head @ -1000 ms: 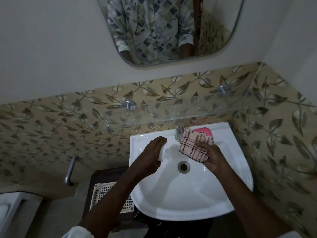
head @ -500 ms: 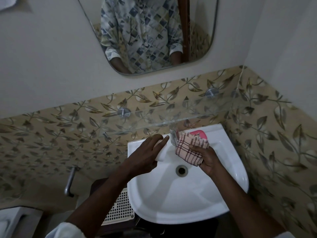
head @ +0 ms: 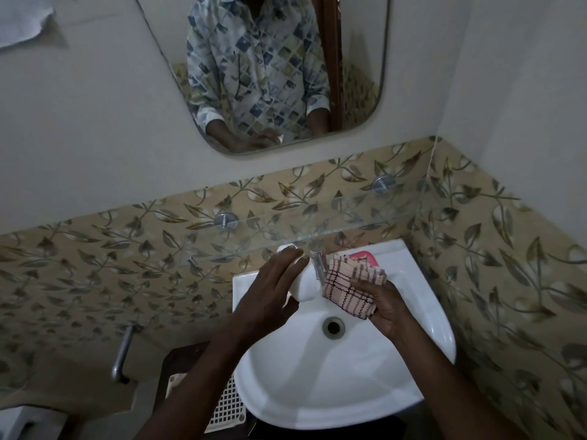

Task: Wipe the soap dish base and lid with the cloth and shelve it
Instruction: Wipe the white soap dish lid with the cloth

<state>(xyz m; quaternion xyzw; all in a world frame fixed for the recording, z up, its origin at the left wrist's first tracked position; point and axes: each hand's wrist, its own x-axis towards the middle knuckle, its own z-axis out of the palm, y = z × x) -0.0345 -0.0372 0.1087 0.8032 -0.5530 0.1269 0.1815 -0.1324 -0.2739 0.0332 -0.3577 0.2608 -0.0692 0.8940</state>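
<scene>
Nearest the onlooker, a white perforated basket [head: 227,408] sits low beside the white sink [head: 317,385], whose drain [head: 333,326] lies open between the two forearms. Above the basin, the left hand [head: 270,293] holds a white soap dish piece [head: 305,281]; its grip is wrapped around the piece, fingers spread along the far side and thumb on the near side. Whether this piece is the base or the lid cannot be told. The right hand [head: 386,309] has its grip pressed together on the folded checked cloth [head: 352,285], which stands just beside the white piece, near touching it. Compared with one second ago, the left hand has risen from the basin toward the tap [head: 317,265] and the glass shelf [head: 301,236], and the white piece now reaches the shelf's front edge; the cloth has stayed in the right hand. This suggests the wiping of this piece is ending and shelving is close. Behind the cloth, a pink object [head: 362,256] rests on the sink's rear ledge; it may be the soap or the other dish part. A small white shape [head: 286,248] shows at the shelf level, unclear. Farthest, the mirror [head: 365,90] reflects the person's patterned shirt.
</scene>
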